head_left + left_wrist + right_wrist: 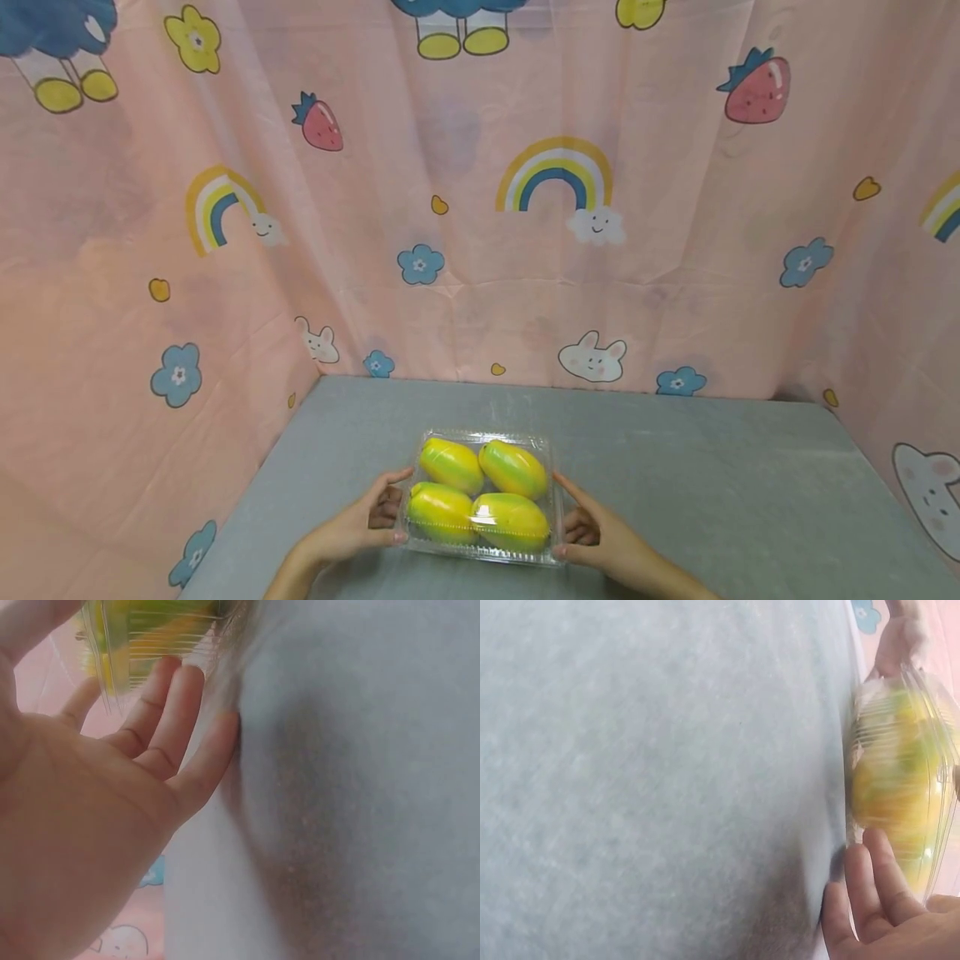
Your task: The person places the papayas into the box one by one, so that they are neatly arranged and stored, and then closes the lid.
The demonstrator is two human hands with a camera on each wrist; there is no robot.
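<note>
A clear plastic clamshell box sits at the near middle of the grey table, its lid down over several yellow-green mangoes. My left hand holds the box's left side, thumb at the near corner and index finger farther back. On the opposite side, my right hand grips it in much the same way. In the left wrist view, bent fingers meet the ribbed side wall. The right wrist view shows fingertips against the box's lower side, close to the table. Both thumbs are mostly out of the wrist views.
The grey tabletop extends behind the box and to both sides. A pink printed curtain hangs along the table's back and its left and right edges.
</note>
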